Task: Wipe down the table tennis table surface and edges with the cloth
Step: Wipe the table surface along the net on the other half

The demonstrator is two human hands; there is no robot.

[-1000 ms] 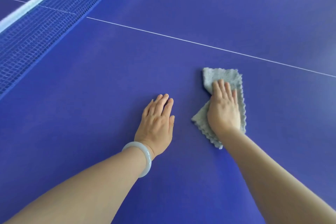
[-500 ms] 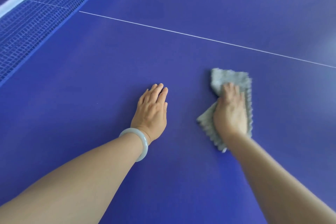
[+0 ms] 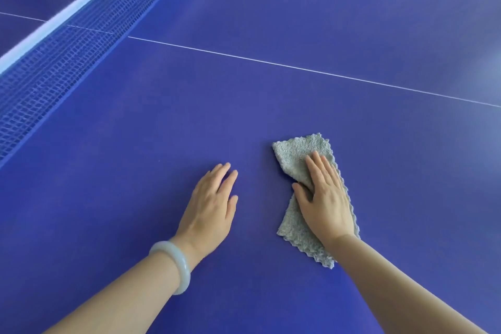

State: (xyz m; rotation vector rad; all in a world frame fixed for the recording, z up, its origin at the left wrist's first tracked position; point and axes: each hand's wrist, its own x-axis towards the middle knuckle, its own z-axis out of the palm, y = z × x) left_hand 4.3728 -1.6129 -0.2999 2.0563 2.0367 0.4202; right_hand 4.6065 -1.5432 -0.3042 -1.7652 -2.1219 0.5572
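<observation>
Bright, even light; pale glare on table [image 3: 482, 43] far right; soft shadows; edges perhaps slightly bowed.

Grey fluffy cloth [image 3: 294, 153] lies on the blue worktop [image 3: 135, 184], under the right grip [image 3: 325, 203], right of the left grip [image 3: 211, 209]; mesh net [image 3: 67, 62] behind-left.

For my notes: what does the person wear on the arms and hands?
No sleeves show on either arm. A smooth, pale, round bracelet sits on the left wrist. The left hand and right hand have no gloves or visible rings.
</observation>
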